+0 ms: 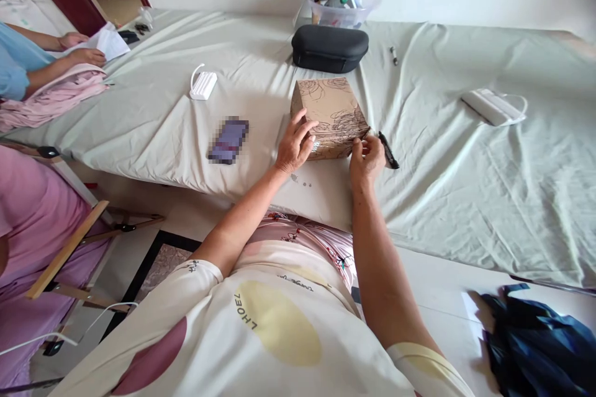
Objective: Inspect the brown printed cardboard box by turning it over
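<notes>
A brown cardboard box (pixel 329 99) covered in black scribbled lines sits on the pale green sheet before me. My left hand (pixel 293 146) rests against the box's near left corner, fingers spread and touching its top edge. At the near right corner, my right hand (pixel 367 158) has its thumb and fingertips pinched together against the edge. What lies between those fingertips is too small to make out. Just right of that hand is a slim black object (pixel 388 150), perhaps a pen or cutter; its kind is unclear.
Behind the box stand a black hard case (pixel 329 48) and a clear plastic tub (pixel 338 15). A blurred phone (pixel 229 141) and white corded block (pixel 203 85) lie left, another white block (pixel 493 107) right. Another person's hands (pixel 86 56) hold white paper at far left.
</notes>
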`<act>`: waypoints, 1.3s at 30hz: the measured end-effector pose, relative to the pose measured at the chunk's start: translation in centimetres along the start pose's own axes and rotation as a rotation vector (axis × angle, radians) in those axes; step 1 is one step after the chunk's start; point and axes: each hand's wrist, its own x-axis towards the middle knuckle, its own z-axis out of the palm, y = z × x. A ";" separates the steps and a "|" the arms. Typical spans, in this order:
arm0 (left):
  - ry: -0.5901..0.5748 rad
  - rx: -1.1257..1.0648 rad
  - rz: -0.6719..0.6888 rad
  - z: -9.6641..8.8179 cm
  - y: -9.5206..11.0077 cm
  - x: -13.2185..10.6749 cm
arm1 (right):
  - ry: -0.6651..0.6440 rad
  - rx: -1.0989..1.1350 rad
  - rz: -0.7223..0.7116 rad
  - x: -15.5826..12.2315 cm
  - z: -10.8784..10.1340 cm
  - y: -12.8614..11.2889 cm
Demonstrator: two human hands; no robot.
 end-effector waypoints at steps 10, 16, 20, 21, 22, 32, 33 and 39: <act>0.039 0.001 -0.127 0.6 -0.4 0.0 | -0.229 -0.041 0.025 -0.4 -0.3 -0.7; 0.038 -0.043 -0.168 -0.1 0.1 0.1 | -0.243 -0.055 0.051 -0.4 -0.3 -0.7; 0.077 -0.072 -0.183 -0.3 0.0 0.3 | -0.226 -0.004 0.053 -0.4 -0.1 -0.6; 0.097 -0.089 -0.188 -0.3 -0.1 0.3 | -0.217 0.016 0.057 -0.5 0.0 -0.6; 0.114 -0.109 -0.195 -0.3 -0.2 0.3 | -0.207 0.041 0.061 -0.5 0.0 -0.7; -0.037 -0.352 -0.412 1.2 -0.5 -0.1 | -0.071 0.319 0.055 0.1 0.2 -1.2; -0.056 -0.377 -0.438 1.3 -0.6 -0.1 | -0.096 0.320 0.057 0.1 0.2 -1.2; -0.027 -0.502 -0.539 1.3 -1.0 0.2 | -0.398 0.146 -0.017 -1.2 0.3 -2.3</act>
